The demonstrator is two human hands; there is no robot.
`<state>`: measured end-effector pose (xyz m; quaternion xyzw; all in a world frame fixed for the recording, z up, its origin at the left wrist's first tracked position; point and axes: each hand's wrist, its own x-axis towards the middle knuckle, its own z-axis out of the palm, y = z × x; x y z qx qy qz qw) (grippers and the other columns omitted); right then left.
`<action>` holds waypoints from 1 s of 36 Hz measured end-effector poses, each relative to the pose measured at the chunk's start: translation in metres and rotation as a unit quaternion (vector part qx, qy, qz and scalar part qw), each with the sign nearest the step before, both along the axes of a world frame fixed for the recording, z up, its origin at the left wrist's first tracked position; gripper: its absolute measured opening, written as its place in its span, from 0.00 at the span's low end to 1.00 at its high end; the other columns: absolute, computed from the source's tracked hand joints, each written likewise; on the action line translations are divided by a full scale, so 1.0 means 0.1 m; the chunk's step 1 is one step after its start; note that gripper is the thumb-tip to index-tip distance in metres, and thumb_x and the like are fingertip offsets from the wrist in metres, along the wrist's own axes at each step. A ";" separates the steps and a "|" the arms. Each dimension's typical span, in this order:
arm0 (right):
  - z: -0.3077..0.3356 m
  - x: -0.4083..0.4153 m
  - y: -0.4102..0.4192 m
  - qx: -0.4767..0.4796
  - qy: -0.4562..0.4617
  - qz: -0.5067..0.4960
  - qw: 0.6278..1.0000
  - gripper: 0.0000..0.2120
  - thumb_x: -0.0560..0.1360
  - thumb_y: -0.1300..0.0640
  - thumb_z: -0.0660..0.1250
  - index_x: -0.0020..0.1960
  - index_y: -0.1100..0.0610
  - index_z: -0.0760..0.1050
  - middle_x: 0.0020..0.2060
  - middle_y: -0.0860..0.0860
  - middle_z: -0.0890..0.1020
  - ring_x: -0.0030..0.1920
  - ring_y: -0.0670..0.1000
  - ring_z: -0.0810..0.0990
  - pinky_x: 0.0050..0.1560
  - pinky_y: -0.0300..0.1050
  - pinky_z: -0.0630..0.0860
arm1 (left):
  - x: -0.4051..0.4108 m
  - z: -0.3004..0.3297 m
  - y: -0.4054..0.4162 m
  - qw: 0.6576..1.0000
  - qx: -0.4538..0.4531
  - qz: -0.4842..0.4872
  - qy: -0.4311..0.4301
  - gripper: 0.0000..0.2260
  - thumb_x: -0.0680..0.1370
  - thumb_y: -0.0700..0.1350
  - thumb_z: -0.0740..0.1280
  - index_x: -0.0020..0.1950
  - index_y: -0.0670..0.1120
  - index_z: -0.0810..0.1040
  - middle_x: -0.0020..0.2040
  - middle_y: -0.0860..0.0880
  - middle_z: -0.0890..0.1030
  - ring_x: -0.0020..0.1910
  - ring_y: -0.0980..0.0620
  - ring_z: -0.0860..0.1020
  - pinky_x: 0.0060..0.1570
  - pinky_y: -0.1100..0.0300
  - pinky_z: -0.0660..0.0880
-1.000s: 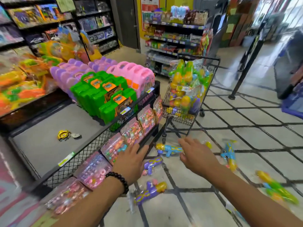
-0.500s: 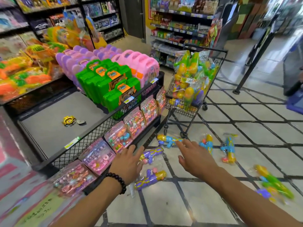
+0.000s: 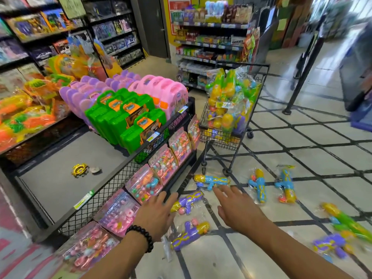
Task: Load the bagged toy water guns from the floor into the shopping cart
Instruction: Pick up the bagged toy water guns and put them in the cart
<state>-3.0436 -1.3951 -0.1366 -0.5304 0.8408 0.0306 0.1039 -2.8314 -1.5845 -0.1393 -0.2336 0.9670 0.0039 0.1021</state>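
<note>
Several bagged toy water guns lie on the tiled floor: two purple ones point(image 3: 188, 202) point(image 3: 189, 234) just past my hands, a blue one point(image 3: 212, 181) ahead, two more blue ones point(image 3: 258, 186) point(image 3: 285, 185) to the right, and a green point(image 3: 346, 220) and a purple one point(image 3: 330, 246) at far right. The black wire shopping cart point(image 3: 221, 135) stands ahead, heaped with bagged water guns. My left hand point(image 3: 156, 215) and right hand point(image 3: 237, 210) reach forward over the floor, fingers spread and straight, holding nothing.
A black mesh display shelf point(image 3: 112, 178) stands at left with green point(image 3: 128, 119) and pink toy cases point(image 3: 165, 91) on top and blister-packed toys point(image 3: 145, 184) hanging on its front. Store shelving lines the back. A black pole point(image 3: 302, 77) stands at right.
The view has drawn back and lifted a little. Both hands stay outstretched and empty, now lower in view over the purple water guns.
</note>
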 end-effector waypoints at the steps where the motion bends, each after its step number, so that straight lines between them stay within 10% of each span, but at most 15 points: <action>1: -0.03 -0.01 -0.05 0.000 -0.005 -0.010 1.000 0.30 0.82 0.48 0.58 0.81 0.50 0.55 0.76 0.52 0.68 0.71 0.58 0.70 0.65 0.56 0.75 | -0.04 -0.03 -0.10 1.000 0.003 -0.006 -0.006 0.26 0.84 0.60 0.55 0.78 0.58 0.47 0.74 0.47 0.66 0.68 0.43 0.72 0.60 0.49 0.76; 8: -0.26 0.04 -0.61 0.000 -0.018 -0.103 0.994 0.30 0.84 0.46 0.57 0.83 0.49 0.53 0.79 0.51 0.63 0.76 0.57 0.66 0.68 0.55 0.72 | -0.34 -0.29 -0.96 0.997 0.013 -0.072 -0.041 0.28 0.84 0.62 0.51 0.82 0.57 0.47 0.78 0.46 0.63 0.72 0.43 0.69 0.61 0.47 0.77; 27: -1.61 0.85 -1.92 0.026 -0.127 -0.433 0.892 0.34 0.68 0.47 0.75 0.71 0.54 0.71 0.60 0.55 0.80 0.48 0.59 0.82 0.33 0.52 0.79 | -0.92 -1.57 -2.62 0.980 0.083 -0.165 -0.078 0.29 0.83 0.61 0.55 0.81 0.56 0.49 0.73 0.46 0.66 0.67 0.42 0.72 0.52 0.47 0.80; 36: -3.10 0.96 -2.11 0.044 -0.182 -0.486 0.854 0.36 0.73 0.45 0.68 0.79 0.53 0.65 0.70 0.56 0.74 0.58 0.60 0.79 0.43 0.55 0.81 | -1.26 -3.13 -2.67 0.976 0.140 -0.138 -0.089 0.32 0.80 0.59 0.59 0.82 0.54 0.53 0.67 0.44 0.71 0.62 0.39 0.74 0.60 0.44 0.75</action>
